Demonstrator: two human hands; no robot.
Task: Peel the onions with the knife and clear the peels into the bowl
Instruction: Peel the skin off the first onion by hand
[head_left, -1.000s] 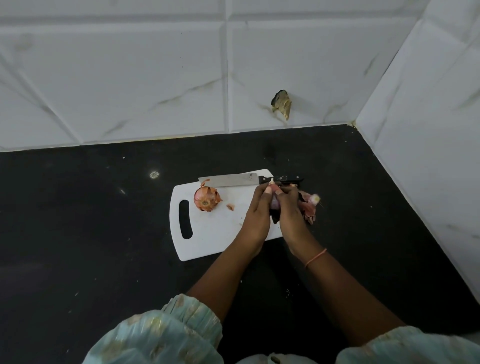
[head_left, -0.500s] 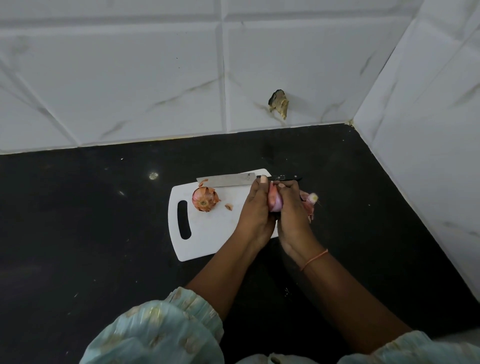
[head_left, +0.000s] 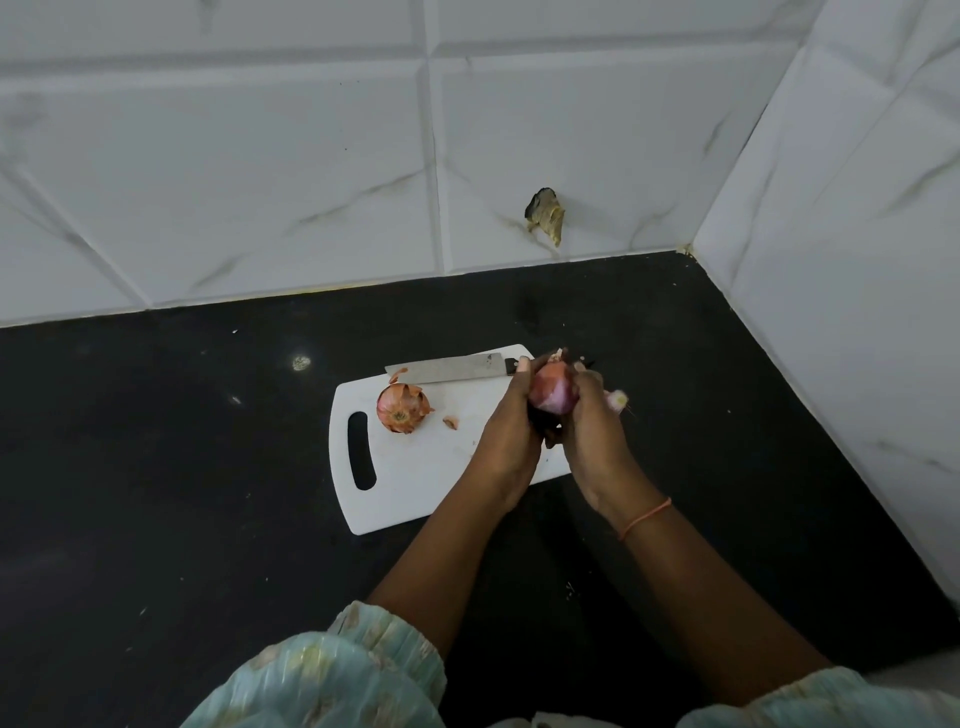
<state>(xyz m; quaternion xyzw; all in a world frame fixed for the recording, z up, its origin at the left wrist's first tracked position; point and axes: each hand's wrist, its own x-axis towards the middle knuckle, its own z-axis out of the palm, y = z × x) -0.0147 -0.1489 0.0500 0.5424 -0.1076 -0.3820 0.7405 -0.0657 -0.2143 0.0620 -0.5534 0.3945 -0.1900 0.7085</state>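
Note:
A pink, partly peeled onion (head_left: 554, 391) is held between both hands above the right edge of the white cutting board (head_left: 415, 467). My left hand (head_left: 511, 431) grips its left side, my right hand (head_left: 589, 431) grips its right side. A second onion (head_left: 401, 408) with its brown skin on sits on the board's far left part. The knife (head_left: 447, 368) lies flat along the board's far edge, blade pointing left, its handle mostly hidden behind my hands. Loose pink peels (head_left: 617, 399) show just right of my right hand. No bowl is in view.
A small peel scrap (head_left: 450, 422) lies on the board. The board rests on a black countertop (head_left: 156, 493) in a corner of white tiled walls (head_left: 857, 260). A chipped hole (head_left: 545, 214) marks the back wall.
The onion has turned and risen between my hands, so more of its pink peeled surface shows. The other onion, knife and board have not moved.

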